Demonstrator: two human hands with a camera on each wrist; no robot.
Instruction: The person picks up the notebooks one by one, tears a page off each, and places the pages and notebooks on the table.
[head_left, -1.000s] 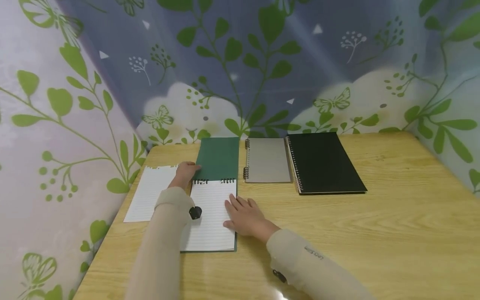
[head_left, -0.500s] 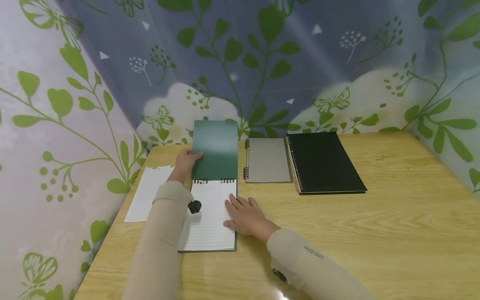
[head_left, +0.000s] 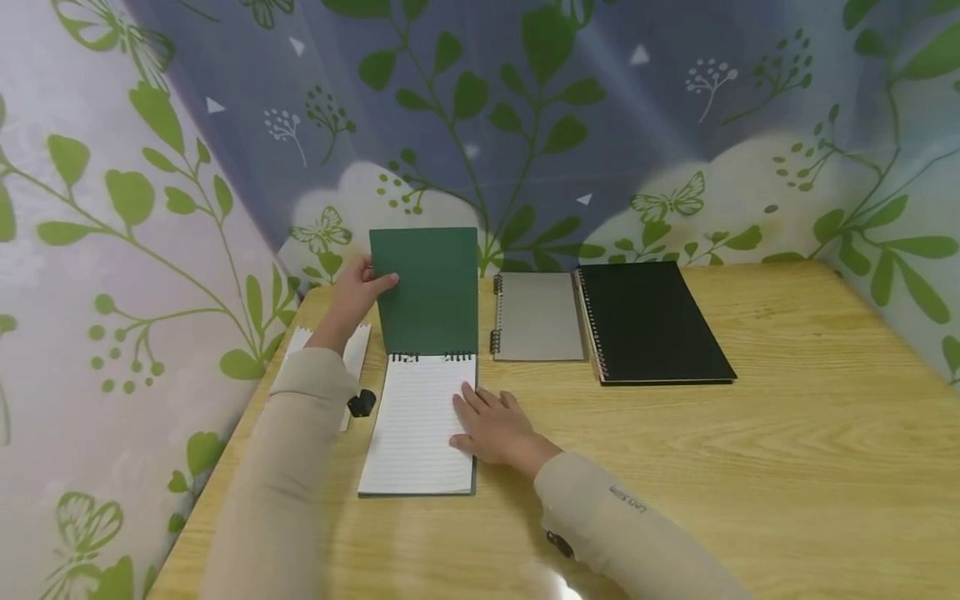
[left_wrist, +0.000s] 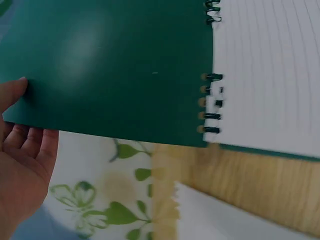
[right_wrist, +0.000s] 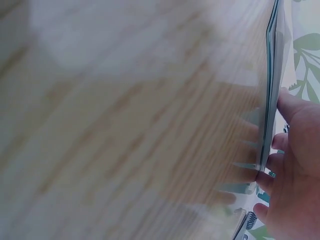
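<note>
A spiral notebook lies open on the table, its lined page (head_left: 420, 433) facing up. My left hand (head_left: 354, 296) pinches the left edge of its green cover (head_left: 431, 292), which is raised on the rings at the page's top. In the left wrist view the thumb (left_wrist: 14, 92) lies on one face of the cover, with the fingers behind it. My right hand (head_left: 491, 425) rests with spread fingers on the page's right edge. The right wrist view shows that hand (right_wrist: 295, 145) along the notebook's edge (right_wrist: 270, 90).
Left of the notebook lies a torn-out lined sheet (head_left: 357, 354), partly hidden by the left arm. Behind on the right are a grey spiral notebook (head_left: 540, 317) and a larger black one (head_left: 652, 325). A patterned backdrop (head_left: 622, 108) stands behind the wooden table (head_left: 712, 475).
My left hand has lifted the green cover from lying back on the table to nearly upright, moving up and slightly left. The right hand stays in place on the page.
</note>
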